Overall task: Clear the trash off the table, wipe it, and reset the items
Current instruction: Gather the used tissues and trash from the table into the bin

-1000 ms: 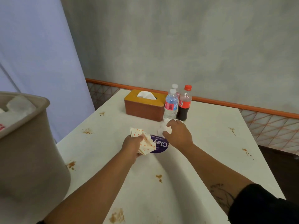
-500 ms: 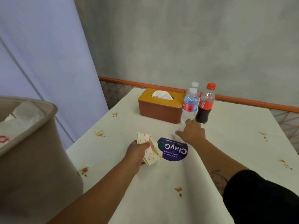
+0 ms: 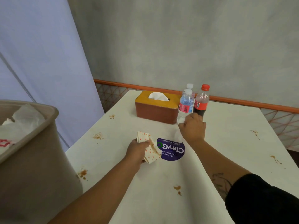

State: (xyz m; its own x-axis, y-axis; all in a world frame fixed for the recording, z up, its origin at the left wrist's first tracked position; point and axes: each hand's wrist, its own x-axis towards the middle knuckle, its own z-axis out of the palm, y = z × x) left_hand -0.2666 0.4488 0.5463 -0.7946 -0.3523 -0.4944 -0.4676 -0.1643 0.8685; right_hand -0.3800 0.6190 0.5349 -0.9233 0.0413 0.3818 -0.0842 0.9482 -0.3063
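Gripping the dotted paper [image 3: 149,151] in my left hand [image 3: 137,148], just above the stained table [image 3: 226,143] beside the purple sticker [image 3: 171,151] — my right hand [image 3: 192,127] curls against the cola bottle [image 3: 201,101] and water bottle [image 3: 186,104], its hold hidden — tissue box [image 3: 155,110] behind, bin [image 3: 32,159] left.

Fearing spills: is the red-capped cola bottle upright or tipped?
Upright: the red-capped plastic cola bottle stands cap-up on the white table.

Purple sticker [image 3: 171,150], upside dwn: "ClayGo", "Clean as you go"; water bottle label [image 3: 186,107] illegible.

orange-dotted paper [image 3: 151,152], purple sticker [image 3: 174,151], white table [image 3: 226,143]
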